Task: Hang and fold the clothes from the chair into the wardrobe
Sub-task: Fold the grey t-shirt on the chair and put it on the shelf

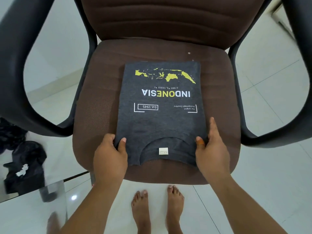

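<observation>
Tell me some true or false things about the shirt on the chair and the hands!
1. The folded grey T-shirt lies on the brown chair seat. True.
2. Only one hand touches it. False: the left hand and the right hand both grip its near corners.
3. The shirt's print shows a yellow map. True.
4. The shirt hangs on a hanger. False: it lies flat, folded.

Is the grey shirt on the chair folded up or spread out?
Folded. The grey shirt lies as a neat rectangle on the chair seat, no sleeves showing, left hand and right hand gripping its collar end.
</observation>
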